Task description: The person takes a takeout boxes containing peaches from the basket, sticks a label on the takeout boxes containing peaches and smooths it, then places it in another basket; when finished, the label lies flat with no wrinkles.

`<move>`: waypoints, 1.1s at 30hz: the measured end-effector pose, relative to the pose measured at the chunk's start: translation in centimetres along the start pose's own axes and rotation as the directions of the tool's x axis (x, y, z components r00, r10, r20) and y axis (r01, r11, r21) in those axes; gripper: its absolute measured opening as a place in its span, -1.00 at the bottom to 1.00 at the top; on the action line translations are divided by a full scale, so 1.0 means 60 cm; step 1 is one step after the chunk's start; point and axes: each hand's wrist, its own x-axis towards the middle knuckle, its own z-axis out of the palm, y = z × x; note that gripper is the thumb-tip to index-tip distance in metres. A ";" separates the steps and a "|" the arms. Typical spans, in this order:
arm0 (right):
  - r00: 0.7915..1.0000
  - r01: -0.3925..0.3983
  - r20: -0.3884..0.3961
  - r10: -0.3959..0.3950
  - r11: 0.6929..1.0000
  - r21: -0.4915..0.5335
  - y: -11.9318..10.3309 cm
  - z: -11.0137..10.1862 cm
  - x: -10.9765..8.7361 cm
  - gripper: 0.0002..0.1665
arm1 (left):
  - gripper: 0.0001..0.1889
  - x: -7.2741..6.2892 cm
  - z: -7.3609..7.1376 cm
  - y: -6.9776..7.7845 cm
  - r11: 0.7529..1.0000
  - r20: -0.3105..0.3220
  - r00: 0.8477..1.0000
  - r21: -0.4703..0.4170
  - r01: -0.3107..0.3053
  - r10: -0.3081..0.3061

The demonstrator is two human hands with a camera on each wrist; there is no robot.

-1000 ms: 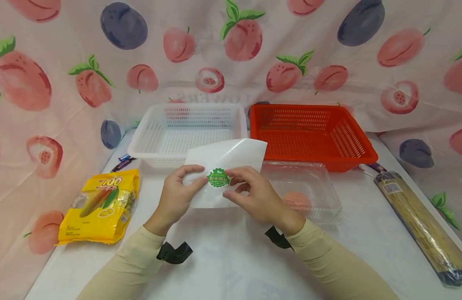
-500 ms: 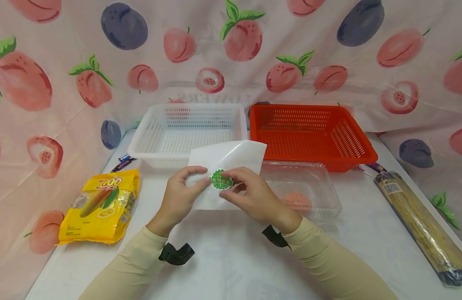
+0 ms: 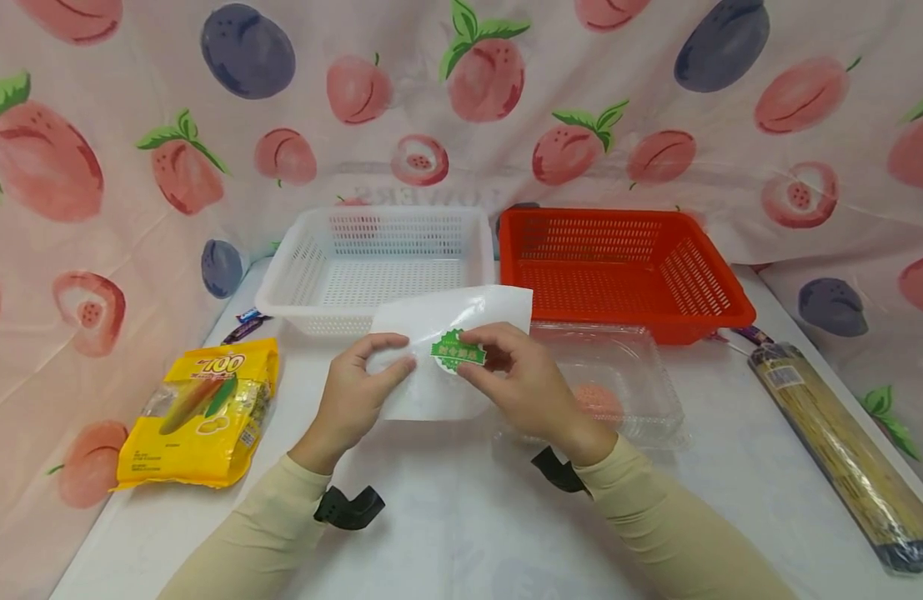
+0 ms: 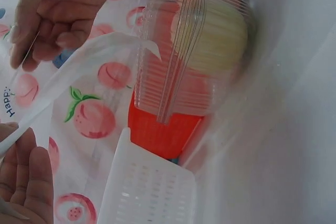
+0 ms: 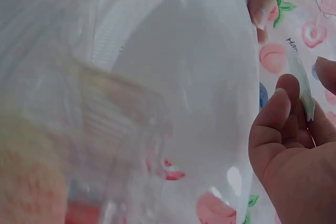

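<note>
My left hand [image 3: 352,392] pinches the left side of a glossy white backing sheet [image 3: 431,404], held up over the table. In my right hand [image 3: 532,383], thumb and fingers pinch the right edge of a round green sticker [image 3: 452,348] with a scalloped rim and pale lettering. The right wrist view shows the sticker [image 5: 302,85] from its pale side, apart from the sheet [image 5: 194,93]. Seen from the left wrist, the sheet [image 4: 79,69] curves between both hands. Behind the right hand stands a clear plastic clamshell box [image 3: 649,392] with a pinkish round thing [image 3: 596,402] in it.
A white basket [image 3: 281,287] and a red basket [image 3: 716,287] stand side by side at the back. On the left lies a yellow snack bag [image 3: 183,458], with small wrapped sweets [image 3: 243,329] behind it. A long clear pack of thin sticks [image 3: 836,450] lies far right.
The sticker was on the sheet between both hands; my right hand has pulled it off and drawn it to the right. My left hand still holds the sheet, nearly in place.
</note>
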 end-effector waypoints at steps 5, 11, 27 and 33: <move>0.999 -0.029 -0.031 0.029 0.999 -0.021 0.001 -0.020 -0.002 -0.67 | -0.70 -0.001 -0.004 0.000 1.000 -0.016 1.000 0.001 0.026 -0.026; 0.995 -0.093 -0.049 0.090 0.994 -0.064 0.002 -0.049 -0.006 -0.69 | -0.70 -0.002 -0.009 -0.001 0.998 -0.017 0.998 -0.007 0.062 -0.062; 0.952 -0.299 -0.026 0.306 0.904 -0.307 0.014 -0.153 -0.017 -0.61 | -0.68 0.002 -0.026 -0.025 0.991 0.004 0.991 0.025 0.134 -0.134; 0.915 -0.380 0.023 0.402 0.880 -0.284 0.035 -0.184 -0.018 -0.55 | -0.66 0.005 -0.035 -0.039 0.978 0.026 0.978 0.030 0.206 -0.207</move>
